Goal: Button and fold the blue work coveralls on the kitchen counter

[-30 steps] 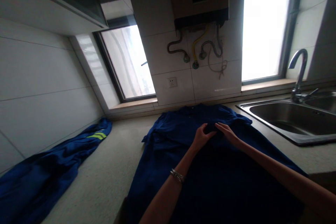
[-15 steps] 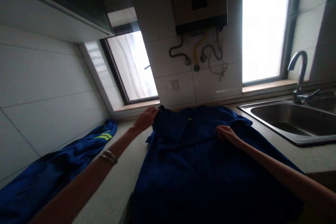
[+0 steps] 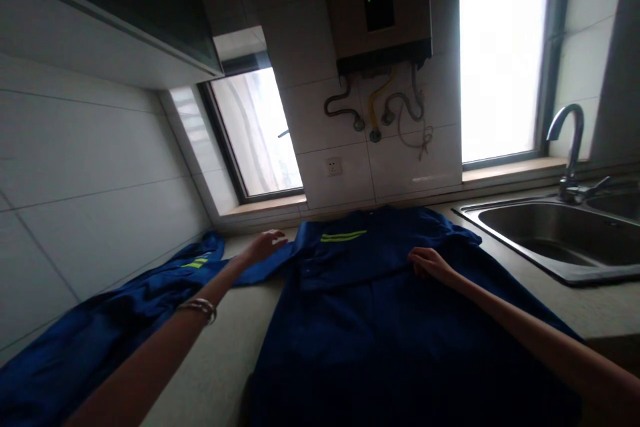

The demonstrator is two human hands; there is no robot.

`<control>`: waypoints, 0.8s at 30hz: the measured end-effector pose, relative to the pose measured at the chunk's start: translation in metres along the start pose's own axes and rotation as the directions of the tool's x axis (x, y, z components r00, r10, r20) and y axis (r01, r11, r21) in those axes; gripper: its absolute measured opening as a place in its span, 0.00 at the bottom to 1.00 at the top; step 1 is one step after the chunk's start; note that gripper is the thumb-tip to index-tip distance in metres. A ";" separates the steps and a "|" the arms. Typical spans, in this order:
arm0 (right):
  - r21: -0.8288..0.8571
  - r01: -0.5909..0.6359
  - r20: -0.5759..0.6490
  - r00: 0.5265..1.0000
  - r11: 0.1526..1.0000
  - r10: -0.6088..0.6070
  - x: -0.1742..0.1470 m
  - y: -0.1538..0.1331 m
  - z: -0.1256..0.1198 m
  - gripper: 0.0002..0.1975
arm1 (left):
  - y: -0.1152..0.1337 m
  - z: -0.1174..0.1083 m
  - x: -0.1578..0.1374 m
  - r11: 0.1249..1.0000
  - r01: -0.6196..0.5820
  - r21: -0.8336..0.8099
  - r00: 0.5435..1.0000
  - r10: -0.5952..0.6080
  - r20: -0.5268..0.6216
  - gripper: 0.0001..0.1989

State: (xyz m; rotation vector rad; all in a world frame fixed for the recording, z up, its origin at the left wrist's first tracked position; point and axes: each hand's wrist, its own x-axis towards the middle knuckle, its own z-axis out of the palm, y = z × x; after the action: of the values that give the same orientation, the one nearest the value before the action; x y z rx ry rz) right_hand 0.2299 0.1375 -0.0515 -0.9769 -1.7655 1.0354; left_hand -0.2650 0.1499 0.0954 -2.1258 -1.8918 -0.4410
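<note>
A dark blue work jacket lies spread on the counter in front of me, its lower part hanging toward me. Two yellow-green stripes show across its upper left part. From that side a blue sleeve stretches left over the counter. My left hand, with bracelets at the wrist, is over this sleeve, fingers loosely bent and apart, with no cloth visibly gripped. On the jacket's chest, my right hand is closed on the fabric at a fold edge; its fingertips are partly hidden.
Another blue garment with yellow-green stripes lies heaped along the left wall. To the right, a steel sink with a tap is set into the counter. A water heater with pipes hangs above, between two windows.
My left hand has let go of the jacket's upper left corner and moved left and down. The stripes and outstretched sleeve now show. My right hand has stayed nearly in place.
</note>
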 end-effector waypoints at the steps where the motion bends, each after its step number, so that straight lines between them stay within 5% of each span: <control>1: -0.008 0.000 0.003 1.000 1.000 0.000 0.000 0.000 0.000 0.20 | 0.013 0.017 -0.003 0.997 -0.069 -0.027 0.997 0.070 0.044 0.17; 5: -0.039 -0.009 0.002 1.000 0.999 0.010 0.001 0.001 0.001 0.20 | 0.056 0.063 -0.014 0.988 -0.152 0.000 0.976 0.150 0.157 0.36; 10: 0.007 -0.063 -0.002 0.998 0.998 0.063 0.005 0.003 -0.002 0.21 | 0.093 0.061 -0.011 0.987 -0.109 0.118 0.974 0.082 0.212 0.15; 14: 0.147 -0.242 0.134 0.966 0.959 0.223 0.003 -0.008 -0.002 0.25 | 0.140 0.045 0.001 0.940 -0.027 -0.339 0.984 0.085 0.157 0.12; 16: 0.200 -0.328 0.328 0.910 0.923 0.252 -0.003 -0.019 0.000 0.27 | 0.173 0.045 0.004 0.760 0.059 -0.647 0.988 0.047 0.145 0.14; 20: 0.264 -0.413 0.568 0.797 0.872 0.205 -0.015 -0.037 0.004 0.30 | 0.240 0.061 -0.004 0.178 0.209 -0.962 0.977 0.007 0.214 0.17; 22: 0.322 -0.388 0.526 0.832 0.863 0.178 -0.017 -0.038 0.007 0.29 | 0.264 0.075 -0.013 0.020 0.251 -0.968 0.965 0.078 0.251 0.18; 24: 0.353 -0.333 0.412 0.895 0.874 0.175 -0.015 -0.035 0.009 0.26 | 0.279 0.090 -0.021 -0.022 0.233 -0.972 0.964 0.138 0.228 0.20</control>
State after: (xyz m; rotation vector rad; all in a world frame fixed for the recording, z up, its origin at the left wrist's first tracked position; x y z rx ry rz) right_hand 0.2196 0.1091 -0.0268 -0.7921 -1.6188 1.7859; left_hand 0.0144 0.1327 0.0057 -2.9531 -1.8979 -2.3812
